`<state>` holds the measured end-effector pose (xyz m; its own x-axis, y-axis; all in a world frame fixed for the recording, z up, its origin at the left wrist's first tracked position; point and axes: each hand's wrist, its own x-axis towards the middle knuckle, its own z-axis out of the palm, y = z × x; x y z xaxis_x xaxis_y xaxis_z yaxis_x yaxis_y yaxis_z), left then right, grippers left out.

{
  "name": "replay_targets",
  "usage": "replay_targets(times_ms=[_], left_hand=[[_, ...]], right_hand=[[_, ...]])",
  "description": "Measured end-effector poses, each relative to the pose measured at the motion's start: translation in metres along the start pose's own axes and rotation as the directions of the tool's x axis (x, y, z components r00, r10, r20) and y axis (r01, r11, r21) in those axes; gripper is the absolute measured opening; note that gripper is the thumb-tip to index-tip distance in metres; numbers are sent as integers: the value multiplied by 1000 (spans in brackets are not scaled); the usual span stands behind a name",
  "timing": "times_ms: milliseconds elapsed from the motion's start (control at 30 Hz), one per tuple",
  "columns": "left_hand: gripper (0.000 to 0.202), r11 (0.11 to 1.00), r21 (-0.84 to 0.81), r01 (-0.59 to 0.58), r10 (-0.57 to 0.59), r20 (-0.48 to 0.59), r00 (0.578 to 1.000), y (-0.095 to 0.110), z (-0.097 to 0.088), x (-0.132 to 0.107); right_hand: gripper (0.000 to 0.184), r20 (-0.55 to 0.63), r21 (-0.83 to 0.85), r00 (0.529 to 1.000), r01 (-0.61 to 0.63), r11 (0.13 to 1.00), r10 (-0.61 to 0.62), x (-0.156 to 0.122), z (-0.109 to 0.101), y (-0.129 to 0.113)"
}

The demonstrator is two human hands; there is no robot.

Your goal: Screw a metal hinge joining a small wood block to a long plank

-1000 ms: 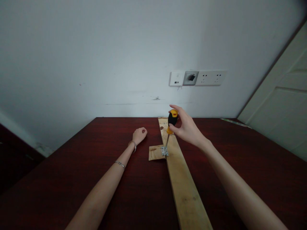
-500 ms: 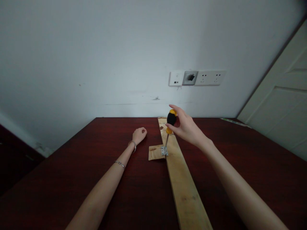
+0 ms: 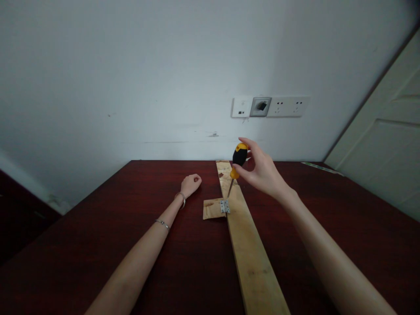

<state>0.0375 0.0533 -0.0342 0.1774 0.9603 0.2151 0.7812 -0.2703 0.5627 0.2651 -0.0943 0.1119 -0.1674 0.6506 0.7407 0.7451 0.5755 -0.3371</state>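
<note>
RIGHT HAND (image 3: 263,171): pinches yellow-and-black screwdriver (image 3: 239,155), shaft tilted down | TIP: just above steel hinge (image 3: 225,206), at edge of wooden plank (image 3: 252,258) | LEFT HAND (image 3: 190,185): curled, empty, left of plank

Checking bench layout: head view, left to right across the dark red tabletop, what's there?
Bare left hand, flat tan wood offcut, silver steel hinge, long pale pine board, bare right hand

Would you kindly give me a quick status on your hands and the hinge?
Right hand pinching black-and-yellow screwdriver, tip near steel hinge. Left hand curled on table. Hinge between plank and offcut.
</note>
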Motion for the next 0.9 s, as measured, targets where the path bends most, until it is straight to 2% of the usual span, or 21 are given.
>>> replay_targets(times_ms=[100,200,300,367,400,467,600,733,900], left_hand=[[22,994,-97,-50,60,103,993,7,-11,0],[21,968,-208,-138,184,226,956,23,-24,-3],[20,930,-289,-226,324,360,875,45,-32,-11],[22,895,-303,-327,438,461,771,60,-32,-20],[23,874,-292,-387,484,469,739,66,-30,-24],[24,831,-252,-496,554,446,703,77,-24,-33],[20,776,-130,-617,609,409,679,88,-11,-43],[8,755,-118,-645,632,395,667,88,-5,-44],[7,743,-87,-664,638,393,662,84,-2,-43]], right_hand=[[62,-21,-7,999,-32,999,32,1,-4,1],[62,-16,-24,996,-89,996,88,2,-7,8],[63,16,-17,988,-152,988,152,2,-5,22],[65,54,-3,977,-208,978,208,0,-1,33],[66,78,4,969,-235,972,234,-1,2,39],[67,127,15,955,-273,962,269,-3,7,49],[66,165,-1,940,-302,953,298,-5,13,59],[66,174,-36,935,-309,950,310,-5,13,61],[65,192,-59,933,-299,952,305,-4,13,63]])
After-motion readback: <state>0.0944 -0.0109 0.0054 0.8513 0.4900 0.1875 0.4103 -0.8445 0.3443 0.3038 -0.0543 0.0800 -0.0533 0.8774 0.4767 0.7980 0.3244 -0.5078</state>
